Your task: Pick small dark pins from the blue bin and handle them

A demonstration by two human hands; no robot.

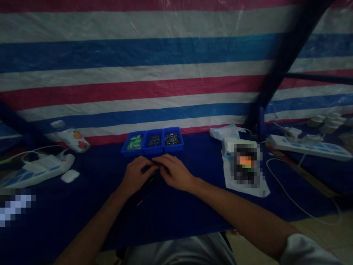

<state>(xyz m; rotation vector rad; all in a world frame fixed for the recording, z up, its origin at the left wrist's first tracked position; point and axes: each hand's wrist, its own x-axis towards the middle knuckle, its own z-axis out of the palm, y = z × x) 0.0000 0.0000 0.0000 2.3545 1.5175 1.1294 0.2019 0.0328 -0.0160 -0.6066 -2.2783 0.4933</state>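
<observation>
My left hand and my right hand meet over the blue tabletop. Thumbs and fingers on both are drawn into a pinch, tips nearly touching. Whatever lies between them is too small and dark to make out. Just beyond my fingers stand three joined blue bins: the left bin holds green and pale small pieces, the middle bin dark thin metal pieces, the right bin shinier short metal pieces. A thin, light sliver shows on the table below my left hand.
At left are a power strip with plugs, a small white case and a tilted plastic bottle. A tissue pack and white paper lie right. Farther right, another power strip trails a white cable.
</observation>
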